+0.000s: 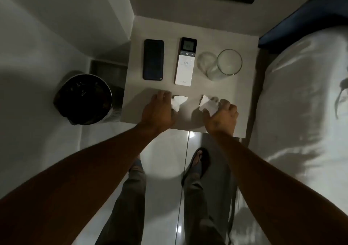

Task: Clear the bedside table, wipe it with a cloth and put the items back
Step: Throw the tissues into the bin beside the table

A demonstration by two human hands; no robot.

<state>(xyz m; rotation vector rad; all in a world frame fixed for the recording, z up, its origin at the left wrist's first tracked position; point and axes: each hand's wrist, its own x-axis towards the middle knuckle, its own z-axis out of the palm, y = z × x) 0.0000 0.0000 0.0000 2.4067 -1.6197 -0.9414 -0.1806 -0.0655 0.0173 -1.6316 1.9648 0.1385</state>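
The pale bedside table [188,30] carries a black phone [153,59], a white remote [185,64] with a small screen, and an empty drinking glass [225,65], lined up left to right. Near the front edge my left hand [160,111] closes on a crumpled white tissue [178,102]. My right hand [223,117] grips a second crumpled white tissue [208,104]. Both hands rest low on the tabletop, about a hand's width apart.
A round bin [84,98] lined with a dark bag stands on the floor left of the table. A bed with a white pillow [305,94] borders the right side. Walls close off the back and left. My legs and a sandalled foot [197,162] are below on glossy tiles.
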